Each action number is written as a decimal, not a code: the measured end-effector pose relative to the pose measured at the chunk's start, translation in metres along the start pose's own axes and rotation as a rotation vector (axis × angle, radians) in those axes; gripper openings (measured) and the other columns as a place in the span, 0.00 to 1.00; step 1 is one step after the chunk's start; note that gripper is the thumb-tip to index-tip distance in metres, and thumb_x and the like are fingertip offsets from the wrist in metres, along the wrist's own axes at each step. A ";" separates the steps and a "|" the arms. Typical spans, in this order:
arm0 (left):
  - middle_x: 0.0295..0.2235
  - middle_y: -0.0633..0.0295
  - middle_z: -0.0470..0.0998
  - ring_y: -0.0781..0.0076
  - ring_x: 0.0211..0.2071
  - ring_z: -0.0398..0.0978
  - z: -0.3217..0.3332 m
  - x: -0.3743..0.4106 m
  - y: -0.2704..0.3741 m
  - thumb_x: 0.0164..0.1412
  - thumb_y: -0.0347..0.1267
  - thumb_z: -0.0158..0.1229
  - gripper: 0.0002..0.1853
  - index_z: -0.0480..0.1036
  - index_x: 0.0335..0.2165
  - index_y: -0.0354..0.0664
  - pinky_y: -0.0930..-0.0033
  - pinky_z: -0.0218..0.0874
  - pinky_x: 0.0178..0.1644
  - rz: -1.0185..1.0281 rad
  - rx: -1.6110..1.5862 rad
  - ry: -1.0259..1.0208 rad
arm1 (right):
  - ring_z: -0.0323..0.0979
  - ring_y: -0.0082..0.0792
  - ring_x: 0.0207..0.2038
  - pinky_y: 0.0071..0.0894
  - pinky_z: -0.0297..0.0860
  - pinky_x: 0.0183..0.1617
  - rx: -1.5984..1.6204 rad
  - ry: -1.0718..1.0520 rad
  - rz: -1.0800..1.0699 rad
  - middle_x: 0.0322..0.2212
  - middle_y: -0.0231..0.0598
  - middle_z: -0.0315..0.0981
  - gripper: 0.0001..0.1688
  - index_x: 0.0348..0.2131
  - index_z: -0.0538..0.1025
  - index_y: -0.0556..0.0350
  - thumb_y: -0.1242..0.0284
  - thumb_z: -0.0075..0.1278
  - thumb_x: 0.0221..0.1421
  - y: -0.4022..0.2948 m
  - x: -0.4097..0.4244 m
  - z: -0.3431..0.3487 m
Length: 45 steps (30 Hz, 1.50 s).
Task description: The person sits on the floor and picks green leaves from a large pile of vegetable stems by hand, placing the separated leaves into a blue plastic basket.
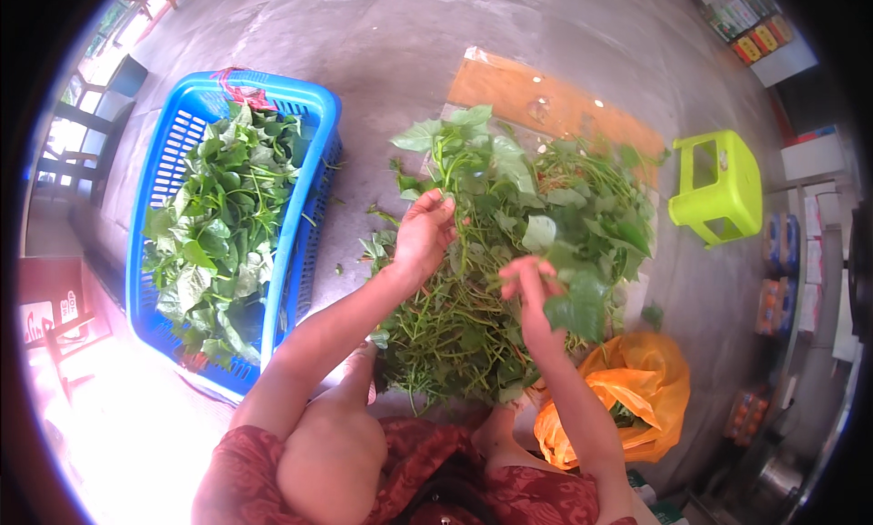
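My left hand [426, 235] grips an upright bunch of leafy green stems [453, 153], which look like sweet potato vines, with broad leaves fanning out above the fingers. To its right, my right hand [535, 290] is blurred; a leafy stem [580, 303] with large leaves hangs from its bent fingers. Beneath both hands spreads a tangled heap of cut vines [464, 341] on the floor. At the left stands a blue plastic basket [327, 109] with slotted walls, and loose picked leaves [218, 232] fill much of it.
An orange plastic bag [655, 375] with greens inside sits beside my right forearm. Under the heap's far side lies a flat orange-brown sheet [505, 82]. A lime-green plastic stool [723, 184] stands at the right, before shelves [811, 252] of goods. Grey floor [382, 41] extends beyond.
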<state>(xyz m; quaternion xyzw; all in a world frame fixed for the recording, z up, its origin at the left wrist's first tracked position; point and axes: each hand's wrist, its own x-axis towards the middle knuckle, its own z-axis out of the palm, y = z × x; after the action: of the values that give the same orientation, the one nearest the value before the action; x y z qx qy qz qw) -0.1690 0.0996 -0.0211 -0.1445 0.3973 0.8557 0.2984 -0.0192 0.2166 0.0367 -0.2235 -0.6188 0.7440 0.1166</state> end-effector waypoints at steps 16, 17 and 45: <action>0.29 0.70 0.74 0.82 0.29 0.68 0.027 -0.041 -0.007 0.59 0.29 0.56 0.09 0.71 0.39 0.41 0.76 0.61 0.33 -0.082 0.444 -0.307 | 0.67 0.22 0.26 0.20 0.64 0.29 0.365 0.190 0.282 0.26 0.30 0.71 0.12 0.34 0.73 0.58 0.71 0.58 0.51 0.017 0.041 -0.006; 0.29 0.69 0.74 0.82 0.29 0.68 0.023 -0.037 -0.012 0.59 0.30 0.56 0.09 0.71 0.39 0.41 0.76 0.61 0.33 -0.124 0.350 -0.266 | 0.68 0.22 0.27 0.21 0.64 0.30 0.371 0.192 0.255 0.27 0.30 0.71 0.12 0.36 0.73 0.58 0.72 0.57 0.51 0.017 0.037 0.001; 0.28 0.68 0.69 0.79 0.26 0.61 0.035 -0.040 -0.010 0.61 0.32 0.53 0.07 0.70 0.37 0.42 0.76 0.56 0.30 -0.293 0.147 -0.103 | 0.68 0.24 0.28 0.25 0.64 0.33 0.453 -0.019 0.367 0.28 0.33 0.72 0.09 0.36 0.75 0.60 0.76 0.51 0.54 0.026 0.055 -0.009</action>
<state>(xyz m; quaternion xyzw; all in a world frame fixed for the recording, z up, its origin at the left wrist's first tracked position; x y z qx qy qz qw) -0.1317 0.1155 0.0152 -0.1345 0.4175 0.7780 0.4497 -0.0601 0.2441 -0.0004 -0.2929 -0.3873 0.8740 0.0212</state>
